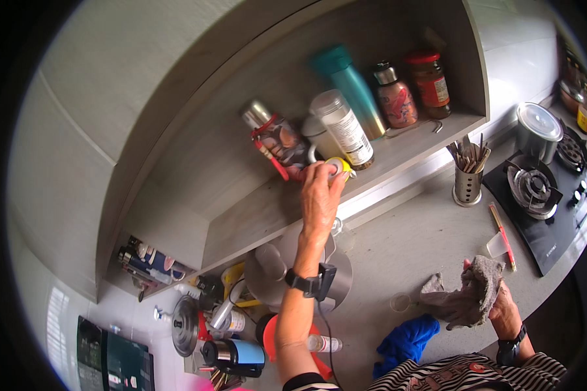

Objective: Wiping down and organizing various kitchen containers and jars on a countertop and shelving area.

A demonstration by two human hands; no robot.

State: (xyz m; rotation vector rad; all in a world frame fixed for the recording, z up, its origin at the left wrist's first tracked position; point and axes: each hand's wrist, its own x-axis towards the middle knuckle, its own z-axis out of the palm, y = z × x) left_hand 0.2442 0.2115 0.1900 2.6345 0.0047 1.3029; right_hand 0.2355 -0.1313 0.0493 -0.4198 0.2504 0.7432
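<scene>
My left hand (319, 195) reaches onto a grey wall shelf (254, 210), its fingers on a small yellow roll (341, 166) that looks like tape. Directly behind the roll stand a clear plastic jar with a white label (348, 132) and a pale mug (318, 139). A patterned flask with a red strap (281, 139) is just left of those fingers. Over the counter, my right hand (503, 305) grips a crumpled grey cloth (477, 293), which hides most of its fingers. A blue cloth (406, 339) lies on the counter below it.
Farther right on the shelf are a teal bottle (354, 93), a small patterned bottle (396, 100) and a red-lidded jar (430, 88). A cutlery holder (468, 183) stands near the gas hob (543, 210). Under my left arm are a large metal pot (340, 273) and a red-orange container (273, 337).
</scene>
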